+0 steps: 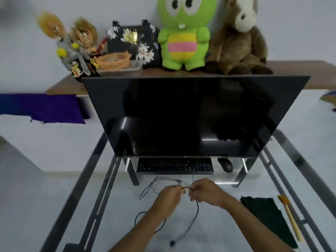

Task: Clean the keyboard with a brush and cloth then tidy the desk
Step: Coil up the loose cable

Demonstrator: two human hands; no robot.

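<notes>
A black keyboard lies under the bottom edge of a large dark monitor, with a black mouse to its right. Both hands meet in front of the keyboard on a thin black cable. My left hand and my right hand each pinch it where it arches between them. The cable loops down toward me and ends in a plug. A dark green cloth lies at the right, with a brush with an orange head and pale handle beside it.
The desk is glass with metal rails along both sides. A thin grey wire lies left of the hands. Behind the monitor a wooden shelf holds plush toys, a floral bag and an orange basket.
</notes>
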